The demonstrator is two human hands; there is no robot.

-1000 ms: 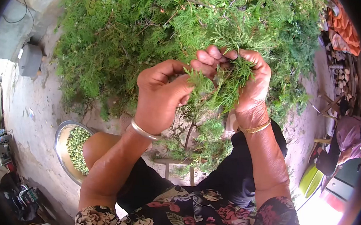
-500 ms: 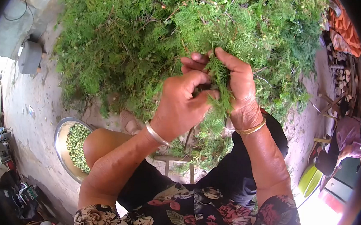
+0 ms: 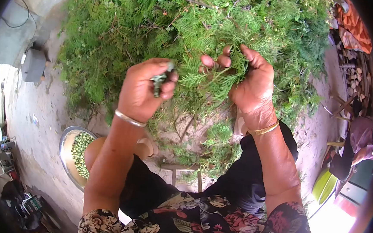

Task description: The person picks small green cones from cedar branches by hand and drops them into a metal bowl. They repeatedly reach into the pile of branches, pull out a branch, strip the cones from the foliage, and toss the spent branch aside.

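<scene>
My left hand (image 3: 146,85), with a silver bangle at the wrist, is closed around several small green cones (image 3: 158,80), slightly blurred. Across from it, my right hand (image 3: 256,80) grips a feathery evergreen sprig (image 3: 228,78) between thumb and fingers. The two hands are apart, both above the near side of a large heap of cut evergreen branches (image 3: 113,46). Beside my left knee a metal basin (image 3: 65,151) holds many small green cones (image 3: 80,152), partly hidden by the knee.
A small wooden stool (image 3: 178,170) stands between my legs. Stacked firewood (image 3: 352,78) and an orange cloth (image 3: 353,24) lie at the right. Another person (image 3: 360,141) sits at the right edge, near a green round object (image 3: 325,187). A grey container (image 3: 33,64) stands at the left.
My left hand has come away from the sprig and moved left with green cones in it. My right hand has shifted slightly right, still holding the sprig.
</scene>
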